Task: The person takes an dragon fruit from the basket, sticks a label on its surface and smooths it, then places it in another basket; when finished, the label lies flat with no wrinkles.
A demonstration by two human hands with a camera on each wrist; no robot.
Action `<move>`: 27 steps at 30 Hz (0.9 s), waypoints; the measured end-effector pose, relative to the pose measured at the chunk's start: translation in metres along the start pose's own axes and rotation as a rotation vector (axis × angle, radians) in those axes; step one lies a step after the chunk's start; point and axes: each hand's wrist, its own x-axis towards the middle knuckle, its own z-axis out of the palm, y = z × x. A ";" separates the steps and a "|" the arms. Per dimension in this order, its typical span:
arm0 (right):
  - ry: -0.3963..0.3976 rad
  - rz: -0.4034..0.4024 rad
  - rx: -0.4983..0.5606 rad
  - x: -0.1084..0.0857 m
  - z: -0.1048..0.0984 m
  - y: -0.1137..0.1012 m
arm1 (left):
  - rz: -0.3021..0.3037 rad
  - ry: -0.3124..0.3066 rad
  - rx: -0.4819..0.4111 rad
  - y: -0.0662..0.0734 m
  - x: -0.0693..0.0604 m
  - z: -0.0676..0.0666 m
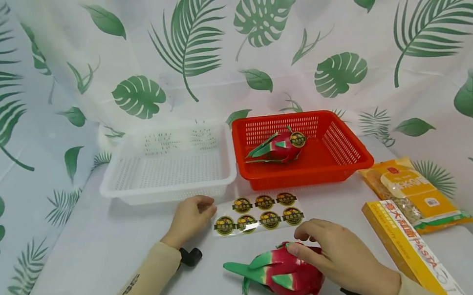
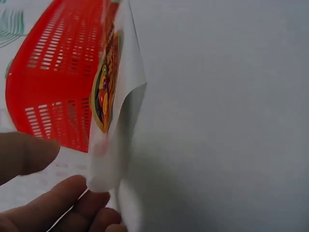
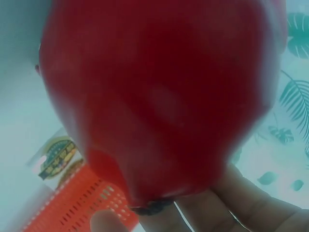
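Beside the left edge of a clear sticker sheet is my left hand. In the left wrist view, the sheet rises against the fingertips, while the thumb stands apart from it. Several round black-and-gold labels lie on the sheet. My right hand rests over the upper right side of a red dragon fruit with green leaf tips, its tips pointing left. This fruit fills the right wrist view, fingers around its dark stem end.
A white basket stands at the back left, touching or nearly touching a red basket. Inside the red one lies another dragon fruit bearing a round label. On the right are a yellow food bag and a pasta box.
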 end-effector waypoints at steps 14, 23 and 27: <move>0.029 -0.048 0.093 0.021 -0.003 0.014 | 0.072 -0.140 0.079 0.011 0.020 0.014; 0.130 -0.246 0.055 0.064 -0.006 0.023 | 0.004 -0.288 -0.093 0.014 0.022 0.005; 0.113 -0.292 0.023 0.092 0.006 0.022 | 0.007 -0.316 -0.142 0.015 0.020 0.004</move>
